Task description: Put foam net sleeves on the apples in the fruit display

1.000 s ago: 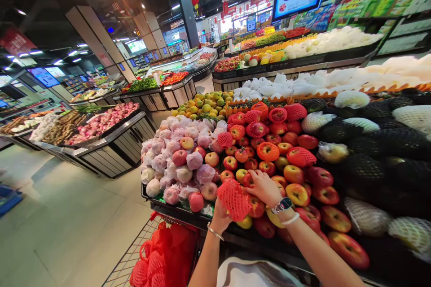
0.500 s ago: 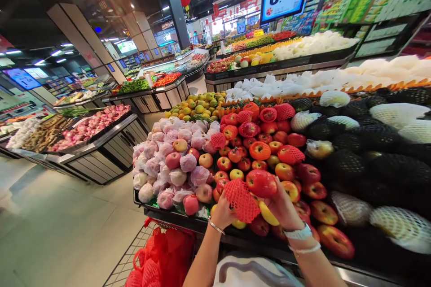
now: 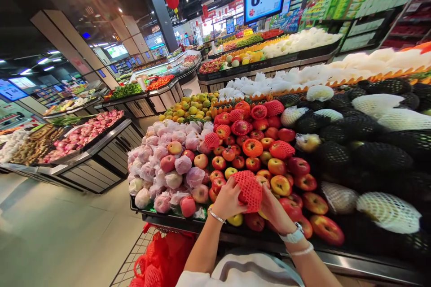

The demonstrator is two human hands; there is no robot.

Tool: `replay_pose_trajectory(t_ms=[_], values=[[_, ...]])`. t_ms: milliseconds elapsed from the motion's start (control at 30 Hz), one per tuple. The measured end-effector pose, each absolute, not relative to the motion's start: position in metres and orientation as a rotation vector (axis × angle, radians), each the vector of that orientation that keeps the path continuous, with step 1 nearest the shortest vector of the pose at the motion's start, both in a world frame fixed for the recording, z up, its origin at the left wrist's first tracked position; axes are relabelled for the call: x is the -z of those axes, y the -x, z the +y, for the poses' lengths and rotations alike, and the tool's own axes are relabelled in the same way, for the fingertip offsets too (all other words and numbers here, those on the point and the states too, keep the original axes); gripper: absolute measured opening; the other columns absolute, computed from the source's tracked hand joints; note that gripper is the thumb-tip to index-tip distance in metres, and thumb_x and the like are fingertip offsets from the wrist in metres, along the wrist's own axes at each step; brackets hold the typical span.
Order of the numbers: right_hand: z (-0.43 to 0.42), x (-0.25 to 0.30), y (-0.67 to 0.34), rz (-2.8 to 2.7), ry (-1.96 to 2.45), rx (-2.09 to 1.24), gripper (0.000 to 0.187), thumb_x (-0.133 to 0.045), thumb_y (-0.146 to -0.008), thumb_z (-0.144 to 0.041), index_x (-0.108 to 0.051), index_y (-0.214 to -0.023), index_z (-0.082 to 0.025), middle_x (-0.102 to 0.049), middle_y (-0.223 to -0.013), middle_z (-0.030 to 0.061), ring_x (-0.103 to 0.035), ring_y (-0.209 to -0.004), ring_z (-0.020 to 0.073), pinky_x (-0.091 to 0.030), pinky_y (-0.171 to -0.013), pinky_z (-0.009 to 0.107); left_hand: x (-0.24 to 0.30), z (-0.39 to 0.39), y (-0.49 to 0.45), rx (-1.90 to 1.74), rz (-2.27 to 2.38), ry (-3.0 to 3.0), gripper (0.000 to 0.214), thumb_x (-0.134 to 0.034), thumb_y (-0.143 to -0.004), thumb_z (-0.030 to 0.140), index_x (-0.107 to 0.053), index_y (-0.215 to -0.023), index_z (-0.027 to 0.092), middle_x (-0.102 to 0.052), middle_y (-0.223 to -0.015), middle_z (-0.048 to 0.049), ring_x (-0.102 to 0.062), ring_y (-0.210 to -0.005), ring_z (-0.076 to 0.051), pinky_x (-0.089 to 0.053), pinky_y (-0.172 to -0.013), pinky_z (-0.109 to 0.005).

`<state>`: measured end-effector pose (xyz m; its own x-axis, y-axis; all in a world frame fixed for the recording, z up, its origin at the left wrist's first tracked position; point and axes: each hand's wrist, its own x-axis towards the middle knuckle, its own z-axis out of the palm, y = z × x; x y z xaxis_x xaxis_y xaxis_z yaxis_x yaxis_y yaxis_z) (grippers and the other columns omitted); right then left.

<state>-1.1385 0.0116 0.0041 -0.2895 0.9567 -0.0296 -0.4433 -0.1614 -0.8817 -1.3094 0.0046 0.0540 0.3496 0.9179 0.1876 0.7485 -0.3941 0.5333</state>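
Observation:
Both hands meet over the front of the apple display. My left hand (image 3: 229, 199) is closed round the left side of a red foam net sleeve (image 3: 249, 191). From the other side my right hand (image 3: 272, 208) presses against the same sleeve, its fingers partly hidden behind the mesh. A red apple shows only in small part through and beside the net; the sleeve covers most of it. Loose red and yellow apples (image 3: 281, 184) lie right around and beneath my hands. A few apples farther back, such as one netted apple (image 3: 282, 149), wear similar red sleeves.
Pale wrapped apples (image 3: 163, 161) are heaped on the left. Dark and white netted fruit (image 3: 389, 210) fills the right side. A wire shopping cart (image 3: 129, 253) holding red netting (image 3: 158, 255) stands at the lower left. An onion stand (image 3: 89, 132) lies across the aisle.
The apple, bare in my right hand before, is now mostly covered by the red foam net. My hands have come closer together. The whole view has shifted slightly.

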Motion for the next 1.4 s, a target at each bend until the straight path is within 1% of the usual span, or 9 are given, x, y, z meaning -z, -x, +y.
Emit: replay_pose_trajectory(t_ms=[100, 267, 467, 767, 967, 1067, 1167, 1267, 1400], values=[[0.007, -0.019, 1.138, -0.912, 0.679, -1.883, 0.060, -0.054, -0.081, -0.073, -0.067, -0.120, -0.029, -0.069, -0.124, 0.0108, -0.064, -0.117, 0.0344, -0.051, -0.098, 0.060, -0.061, 0.007, 1.305, -0.699, 1.500, -2.194, 0.061, -0.087, -0.054, 0.023, -0.061, -0.109, 0.016, -0.061, -0.122, -0.0148, -0.055, -0.122, -0.036, -0.046, -0.105, -0.058], [0.003, -0.039, 1.141, -0.841, 0.743, -1.849, 0.061, -0.082, -0.068, -0.049, -0.064, -0.122, -0.029, -0.065, -0.131, 0.0074, -0.061, -0.122, 0.0275, -0.044, -0.110, 0.050, -0.075, 0.002, 1.297, -0.683, 1.538, -2.084, 0.063, -0.085, -0.054, 0.015, -0.059, -0.112, 0.011, -0.061, -0.122, -0.0172, -0.057, -0.121, -0.036, -0.046, -0.106, -0.056], [0.006, -0.037, 1.134, -0.823, 0.807, -1.768, 0.062, -0.077, -0.072, -0.055, -0.061, -0.125, -0.029, -0.064, -0.133, 0.0075, -0.059, -0.125, 0.0273, -0.048, -0.107, 0.047, -0.083, -0.008, 1.306, -0.823, 1.406, -2.053, 0.060, -0.083, -0.067, 0.026, -0.058, -0.121, 0.020, -0.063, -0.128, -0.0126, -0.058, -0.124, -0.031, -0.050, -0.104, -0.049], [-0.002, -0.060, 1.147, -0.967, 0.784, -1.590, 0.075, -0.080, -0.072, -0.046, -0.048, -0.138, -0.029, -0.050, -0.148, 0.0070, -0.049, -0.136, 0.0278, -0.037, -0.116, 0.047, -0.010, -0.015, 1.301, -1.372, 1.812, -1.990, 0.063, -0.087, -0.055, 0.042, -0.066, -0.107, 0.015, -0.072, -0.107, -0.0181, -0.069, -0.103, -0.037, -0.059, -0.087, -0.053], [-0.006, -0.054, 1.156, -0.981, 0.724, -1.525, 0.075, -0.072, -0.079, -0.051, -0.038, -0.144, -0.035, -0.042, -0.154, 0.0045, -0.038, -0.144, 0.0246, -0.031, -0.120, 0.047, 0.009, -0.017, 1.298, -1.656, 1.947, -1.849, 0.067, -0.082, -0.060, 0.050, -0.063, -0.114, 0.016, -0.070, -0.109, -0.0181, -0.068, -0.102, -0.036, -0.058, -0.086, -0.054], [-0.008, -0.058, 1.156, -0.789, 0.663, -1.612, 0.070, -0.058, -0.086, -0.062, -0.035, -0.146, -0.035, -0.047, -0.150, 0.0059, -0.043, -0.140, 0.0255, -0.032, -0.119, 0.050, 0.014, -0.015, 1.298, -1.866, 2.000, -1.947, 0.061, -0.076, -0.066, 0.057, -0.064, -0.109, 0.016, -0.071, -0.099, -0.0161, -0.069, -0.093, -0.034, -0.060, -0.078, -0.052], [-0.013, -0.072, 1.161, -0.662, 0.612, -1.744, 0.077, -0.066, -0.081, -0.058, -0.036, -0.147, -0.034, -0.055, -0.144, 0.0072, -0.051, -0.133, 0.0275, -0.037, -0.116, 0.052, 0.013, -0.014, 1.290, -2.088, 2.032, -2.084, 0.044, -0.069, -0.075, 0.056, -0.065, -0.100, 0.019, -0.071, -0.087, -0.0117, -0.071, -0.082, -0.030, -0.062, -0.065, -0.043], [-0.014, -0.082, 1.169, -0.601, 0.651, -1.723, 0.086, -0.078, -0.073, -0.048, -0.038, -0.147, -0.033, -0.060, -0.138, 0.0065, -0.057, -0.127, 0.0288, -0.041, -0.113, 0.052, -0.006, -0.015, 1.279, -1.978, 1.878, -2.216, 0.030, -0.065, -0.082, 0.043, -0.067, -0.100, 0.019, -0.072, -0.086, -0.0109, -0.072, -0.084, -0.028, -0.063, -0.066, -0.040], [-0.008, -0.075, 1.165, -0.616, 0.786, -1.506, 0.087, -0.077, -0.072, -0.048, -0.036, -0.148, -0.033, -0.059, -0.139, 0.0060, -0.057, -0.128, 0.0276, -0.041, -0.113, 0.049, -0.042, -0.025, 1.283, -1.594, 1.448, -2.131, 0.024, -0.059, -0.087, 0.033, -0.073, -0.100, 0.018, -0.075, -0.092, -0.0126, -0.072, -0.088, -0.027, -0.063, -0.075, -0.040]])
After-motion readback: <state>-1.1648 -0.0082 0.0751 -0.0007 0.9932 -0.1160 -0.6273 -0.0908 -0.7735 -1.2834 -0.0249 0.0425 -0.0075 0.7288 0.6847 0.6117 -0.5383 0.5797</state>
